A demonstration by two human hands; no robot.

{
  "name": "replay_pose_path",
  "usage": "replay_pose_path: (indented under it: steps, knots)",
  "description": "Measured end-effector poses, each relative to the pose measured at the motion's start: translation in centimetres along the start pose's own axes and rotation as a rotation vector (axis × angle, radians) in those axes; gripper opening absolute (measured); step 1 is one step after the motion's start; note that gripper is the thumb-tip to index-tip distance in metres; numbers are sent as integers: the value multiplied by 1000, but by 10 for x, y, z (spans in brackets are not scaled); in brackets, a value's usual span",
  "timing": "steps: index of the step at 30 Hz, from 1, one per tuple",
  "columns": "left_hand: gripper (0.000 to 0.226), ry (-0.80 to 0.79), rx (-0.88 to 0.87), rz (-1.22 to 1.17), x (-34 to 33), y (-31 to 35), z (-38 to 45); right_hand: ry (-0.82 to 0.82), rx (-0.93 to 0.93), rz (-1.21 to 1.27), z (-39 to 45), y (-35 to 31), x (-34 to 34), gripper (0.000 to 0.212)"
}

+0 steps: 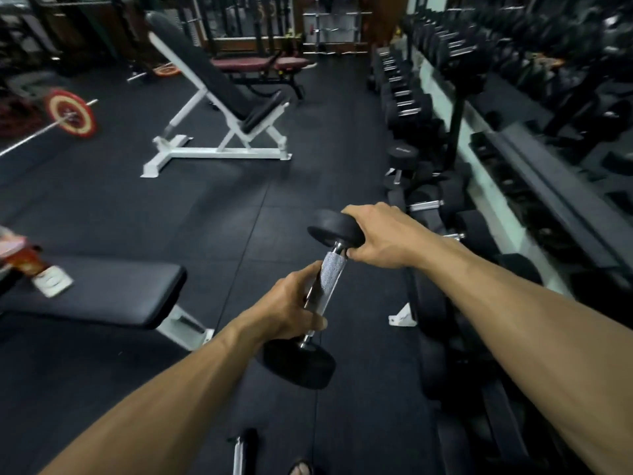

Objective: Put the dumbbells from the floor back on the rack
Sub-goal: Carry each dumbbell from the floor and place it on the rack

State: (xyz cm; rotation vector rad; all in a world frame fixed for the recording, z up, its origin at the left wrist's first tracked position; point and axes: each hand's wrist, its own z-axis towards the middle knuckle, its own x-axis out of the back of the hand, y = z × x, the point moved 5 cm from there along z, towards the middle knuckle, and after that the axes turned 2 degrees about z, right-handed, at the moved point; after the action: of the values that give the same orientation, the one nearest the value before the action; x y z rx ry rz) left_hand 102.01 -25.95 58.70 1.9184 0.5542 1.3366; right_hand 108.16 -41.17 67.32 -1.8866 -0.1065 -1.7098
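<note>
One more dumbbell (244, 450) lay on the floor (102, 207) by the feet, so work was left, while the left hand (286, 308) wrapped the bar of a lifted dumbbell (320, 296), the right hand (380, 236) held its top, and the rack (455, 138) waited beside.

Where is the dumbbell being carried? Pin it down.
Centre of the head view: the dumbbell is off the floor, left hand on its handle, right hand on its upper head, left of the rack.
</note>
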Motion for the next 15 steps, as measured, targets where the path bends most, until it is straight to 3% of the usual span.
replay_pose_path:
  steps: [8,15]
  knots:
    - [81,-180,-222,70,-3,56,184,101,-209,-6,59,139,58,28]
    - [88,-357,-367,183,-63,126,297,154,-473,51,35,260,98,23]
